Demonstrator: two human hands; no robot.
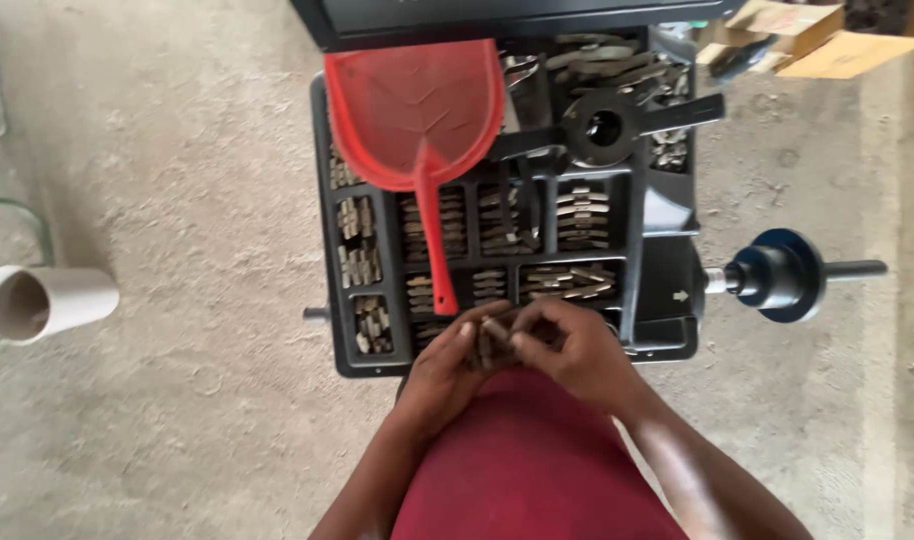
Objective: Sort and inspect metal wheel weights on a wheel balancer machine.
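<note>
Both hands meet over the near edge of the black tray (pixel 322 200), just above the red shirt (pixel 537 460). Left hand (pixel 447 360) and right hand (pixel 577 350) have fingers curled together around a small metal piece (pixel 495 335); it looks like one of the clip-on weights that fill the compartments. Both sets of fingers are pinched on it, left from one end, right from the other.

Handling, as a judgement: small, dense, rigid metal. Heavy for its size, won't flex, not fragile, maybe a bit slick. Best held across the flat sides with fingertips, clear of the clip end.

Around it: the tray is divided into compartments stocked with grey weights (pixel 582 215). A red dustpan (pixel 417 115) lies across the tray's left-upper part, handle pointing toward the hands. A black wing nut (pixel 605 125) sits upper right. A shaft with a dark blue hub (pixel 782 275) sticks out right of the tray. A white pipe (pixel 37 300) is at far left, over the concrete floor (pixel 177 430).
</note>
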